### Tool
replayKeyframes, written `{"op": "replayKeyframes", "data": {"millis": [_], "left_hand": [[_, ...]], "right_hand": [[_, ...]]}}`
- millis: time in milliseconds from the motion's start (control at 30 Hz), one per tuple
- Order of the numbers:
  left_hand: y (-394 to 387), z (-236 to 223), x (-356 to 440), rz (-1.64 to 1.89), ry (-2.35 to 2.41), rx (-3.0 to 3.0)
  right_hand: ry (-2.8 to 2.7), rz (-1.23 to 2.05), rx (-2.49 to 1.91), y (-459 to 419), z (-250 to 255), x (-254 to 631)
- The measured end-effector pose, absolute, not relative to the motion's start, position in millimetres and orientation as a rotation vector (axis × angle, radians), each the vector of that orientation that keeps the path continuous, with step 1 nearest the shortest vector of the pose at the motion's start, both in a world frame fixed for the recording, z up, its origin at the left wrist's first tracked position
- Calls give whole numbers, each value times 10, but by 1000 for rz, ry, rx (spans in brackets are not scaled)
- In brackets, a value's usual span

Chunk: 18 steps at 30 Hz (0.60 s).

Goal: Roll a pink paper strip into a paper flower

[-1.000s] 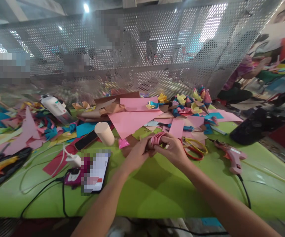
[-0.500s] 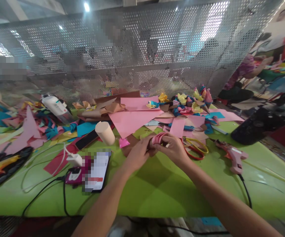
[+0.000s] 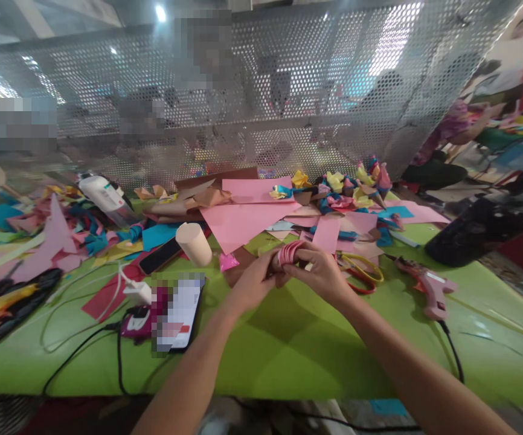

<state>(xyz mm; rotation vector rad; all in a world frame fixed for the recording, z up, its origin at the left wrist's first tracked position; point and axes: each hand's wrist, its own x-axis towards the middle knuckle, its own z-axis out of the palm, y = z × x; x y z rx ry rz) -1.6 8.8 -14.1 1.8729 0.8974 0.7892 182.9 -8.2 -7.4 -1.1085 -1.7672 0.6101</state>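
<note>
Between both hands, above the green tabletop (image 3: 284, 350), is a rolled piece of pink paper (image 3: 290, 252) with layered, striped-looking edges. My left hand (image 3: 258, 275) is closed on its left side, with brown paper showing around the fingers. My right hand (image 3: 319, 269) pinches the roll from the right, thumb below and fingers over it. The fingertips partly hide the roll. Close to my right hand lie scissors (image 3: 361, 272) with yellow and red handles. A small bright pink packet (image 3: 228, 261) is just left of my left hand.
A glue gun (image 3: 436, 293) with its cord lies at right, near a black bottle (image 3: 458, 238). At left are a phone (image 3: 184, 314), a plugged power strip (image 3: 139, 323) and a cream paper cylinder (image 3: 193, 244). Pink sheets (image 3: 247, 220) and paper flowers (image 3: 334, 181) lie farther back before a perforated metal screen (image 3: 252, 90).
Both hands stay in nearly the same place around the pink roll. The roll appears turned slightly, showing a bit more of its striped edge.
</note>
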Motion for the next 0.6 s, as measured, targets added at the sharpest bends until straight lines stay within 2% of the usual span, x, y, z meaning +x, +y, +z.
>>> {"op": "replayKeyframes", "data": {"millis": [333, 600], "left_hand": [[45, -59, -20, 761, 990, 1875], [75, -61, -16, 765, 996, 1927]], "right_hand": [[-1831, 470, -1031, -113, -104, 1781], [-1886, 506, -1036, -123, -78, 1811]]}}
